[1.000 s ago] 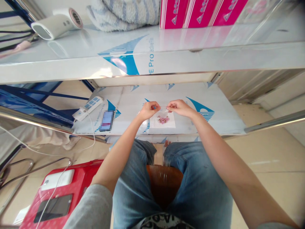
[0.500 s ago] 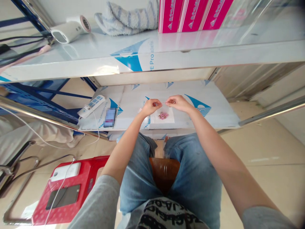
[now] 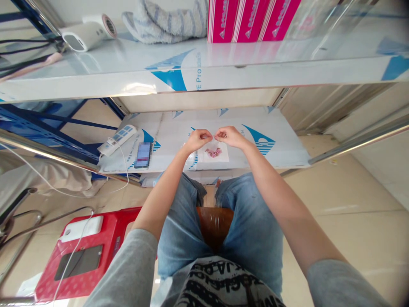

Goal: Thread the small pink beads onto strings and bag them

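My left hand (image 3: 200,140) and my right hand (image 3: 229,136) are pinched and nearly meet above the lower shelf (image 3: 172,123). Whatever sits between their fingertips is too small to make out. Just below them, a cluster of small pink beads (image 3: 213,152) lies in a curved shape on a white sheet (image 3: 223,157). To the left of my left hand, a phone (image 3: 143,154) rests on the shelf.
A white power strip (image 3: 118,139) with a cable lies at the shelf's left end. The upper shelf (image 3: 128,64) holds a hair dryer (image 3: 86,36), a striped towel (image 3: 172,21) and pink boxes (image 3: 249,21). A red stool (image 3: 79,285) stands at lower left.
My fingertips have come closer together. The bead cluster looks more spread out, in a curve. The whole view has shifted slightly.
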A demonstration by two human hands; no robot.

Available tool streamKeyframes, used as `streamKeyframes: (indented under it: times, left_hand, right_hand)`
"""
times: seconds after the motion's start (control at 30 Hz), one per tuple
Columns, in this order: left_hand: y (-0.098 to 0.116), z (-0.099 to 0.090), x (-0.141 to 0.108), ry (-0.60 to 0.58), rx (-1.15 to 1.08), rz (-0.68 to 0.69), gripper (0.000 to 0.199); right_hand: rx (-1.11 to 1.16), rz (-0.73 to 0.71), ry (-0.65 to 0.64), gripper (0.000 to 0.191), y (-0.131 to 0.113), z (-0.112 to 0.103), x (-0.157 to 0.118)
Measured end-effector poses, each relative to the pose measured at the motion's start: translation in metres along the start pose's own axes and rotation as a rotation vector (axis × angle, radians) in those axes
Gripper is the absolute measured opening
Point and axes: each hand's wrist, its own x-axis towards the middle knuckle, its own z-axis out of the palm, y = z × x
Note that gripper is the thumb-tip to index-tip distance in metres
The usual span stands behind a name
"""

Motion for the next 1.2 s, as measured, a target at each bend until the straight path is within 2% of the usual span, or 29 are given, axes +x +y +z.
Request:
streamKeyframes:
  times: [0.3, 0.57, 0.83, 1.03, 1.2]
  left_hand:
    - [-0.004, 0.001, 0.0, -0.038, 0.026, 0.006, 0.018]
    - [0.001, 0.001, 0.0, 0.001, 0.051, 0.0, 0.017]
    - [-0.007, 0.003, 0.0, -0.046, 0.097, 0.043, 0.018]
    - [-0.007, 0.001, 0.001, -0.034, 0.231, 0.077, 0.015]
    - [-0.006, -0.001, 0.001, -0.016, 0.225, 0.099, 0.016]
  right_hand:
    - [0.025, 0.022, -0.06, 0.018, 0.001, -0.002, 0.0]
    - [0.014, 0.011, -0.009, 0.018, -0.004, -0.002, 0.0]
    - [-0.059, -0.017, -0.067, 0.018, 0.001, 0.002, 0.002]
    - [-0.108, -0.039, -0.069, 0.014, -0.007, 0.004, 0.003]
    - [-0.148, -0.013, -0.033, 0.014, -0.005, 0.0, 0.007]
